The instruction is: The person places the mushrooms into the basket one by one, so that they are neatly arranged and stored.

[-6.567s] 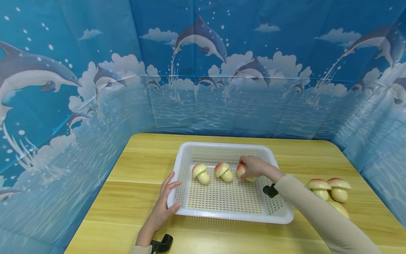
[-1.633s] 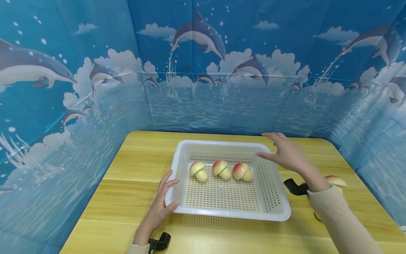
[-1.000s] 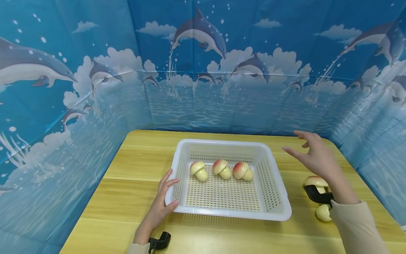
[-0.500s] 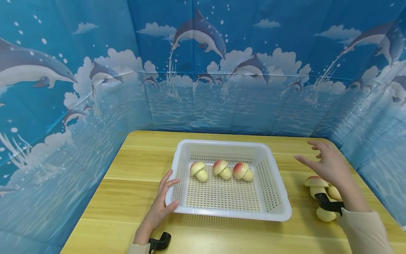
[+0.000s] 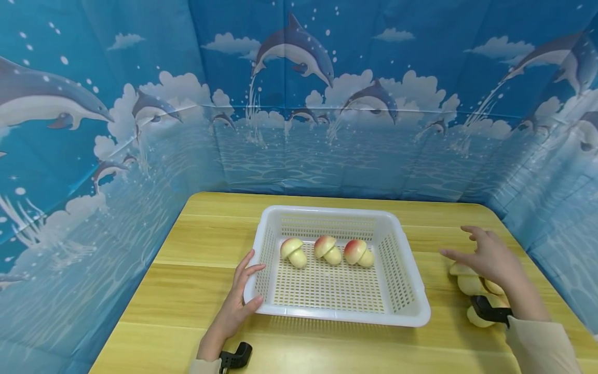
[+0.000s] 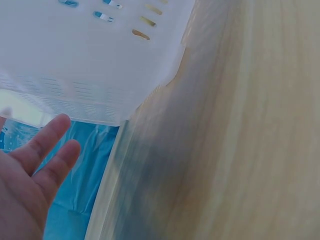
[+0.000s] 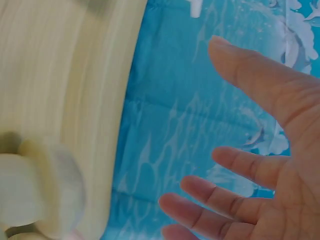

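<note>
A white plastic basket (image 5: 343,318) with slotted walls holds three pale-yellow toy mushrooms: a left one (image 5: 298,258), a middle one (image 5: 332,255) and a right one (image 5: 365,257), their caps tinged red. My left hand (image 5: 233,306) rests on the basket's left rim near the front corner, fingers spread; in the left wrist view, two straight fingers (image 6: 57,160) show beside the wall. Bare of any object, my right hand (image 5: 497,262) hovers over more mushrooms (image 5: 469,284) right of the basket, thumb and fingers parted. It partly hides them.
The right wrist view shows a blurred mushroom (image 7: 62,185) near the table edge. The wooden table (image 5: 187,291) backs onto a blue dolphin-print curtain (image 5: 308,156), which also stands at both sides. A black wrist device (image 5: 490,310) overlaps the mushrooms at right.
My right hand has let go of the right mushroom in the basket, moved right out of it, and lowered over the mushrooms on the table. My left hand has stayed on the rim.
</note>
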Demonstrator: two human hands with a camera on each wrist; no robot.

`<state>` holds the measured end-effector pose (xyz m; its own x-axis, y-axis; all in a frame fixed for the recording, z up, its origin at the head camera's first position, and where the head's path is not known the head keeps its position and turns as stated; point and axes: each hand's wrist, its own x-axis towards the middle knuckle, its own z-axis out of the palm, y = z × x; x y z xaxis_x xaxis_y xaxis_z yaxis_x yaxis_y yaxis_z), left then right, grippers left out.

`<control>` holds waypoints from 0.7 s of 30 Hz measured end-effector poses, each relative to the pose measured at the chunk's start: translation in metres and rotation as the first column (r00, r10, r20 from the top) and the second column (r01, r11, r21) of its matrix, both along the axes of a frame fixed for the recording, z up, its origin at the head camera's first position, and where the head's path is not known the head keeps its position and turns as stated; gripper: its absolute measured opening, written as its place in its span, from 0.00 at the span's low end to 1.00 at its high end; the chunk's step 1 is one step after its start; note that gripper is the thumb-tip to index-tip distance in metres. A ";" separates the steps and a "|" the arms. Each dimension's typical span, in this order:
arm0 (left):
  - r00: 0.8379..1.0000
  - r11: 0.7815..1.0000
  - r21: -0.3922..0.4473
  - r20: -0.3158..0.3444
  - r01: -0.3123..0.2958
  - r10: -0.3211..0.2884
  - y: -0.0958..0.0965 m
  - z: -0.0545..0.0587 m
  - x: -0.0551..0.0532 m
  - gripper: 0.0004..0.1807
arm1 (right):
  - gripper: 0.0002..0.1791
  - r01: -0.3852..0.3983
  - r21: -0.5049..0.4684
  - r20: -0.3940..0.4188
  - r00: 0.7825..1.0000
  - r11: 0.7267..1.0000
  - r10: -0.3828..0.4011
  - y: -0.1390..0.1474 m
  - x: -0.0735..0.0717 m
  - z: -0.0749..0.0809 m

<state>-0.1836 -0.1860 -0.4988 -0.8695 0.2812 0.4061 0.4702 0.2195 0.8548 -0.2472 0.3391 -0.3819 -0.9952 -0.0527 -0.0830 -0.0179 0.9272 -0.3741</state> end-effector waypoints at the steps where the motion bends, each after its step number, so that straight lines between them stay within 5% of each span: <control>1: 1.000 1.000 0.004 -0.001 0.001 -0.001 0.000 0.000 0.000 0.33 | 0.59 0.004 0.005 0.007 1.000 1.000 -0.004 0.002 0.000 -0.002; 21: 1.000 1.000 -0.003 0.001 0.001 -0.001 0.001 -0.001 -0.001 0.33 | 0.57 0.003 0.031 0.095 0.995 1.000 -0.006 0.029 -0.002 -0.026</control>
<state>-0.1842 -0.1853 -0.4996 -0.8696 0.2833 0.4043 0.4695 0.2215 0.8547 -0.2491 0.3682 -0.4082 -0.9828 -0.0441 -0.1792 0.0209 0.9382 -0.3455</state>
